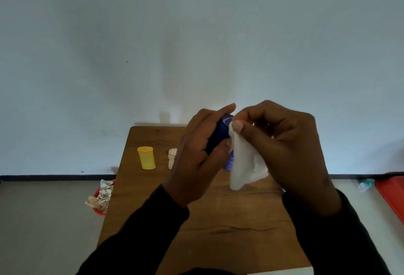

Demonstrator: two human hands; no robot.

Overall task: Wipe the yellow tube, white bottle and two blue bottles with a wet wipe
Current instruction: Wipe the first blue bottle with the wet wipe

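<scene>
Left hand (196, 156) grips blue bottle (220, 130) raised off desk (196, 226), steadying it while right hand (290, 143) pinches wet wipe (244, 165) against it.

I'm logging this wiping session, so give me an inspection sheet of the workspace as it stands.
Surface: wooden table, against a pale wall.
Job's things: yellow tube and white bottle upright on the table; one blue bottle held up; second blue bottle mostly hidden behind the wet wipe.
Clutter: nothing seen.
Grippers: left hand grips the blue bottle; right hand pinches the wet wipe against it.
Cables: nothing seen.
Surroundings: red bin of crumpled wipes on the floor; red object at right.
</scene>
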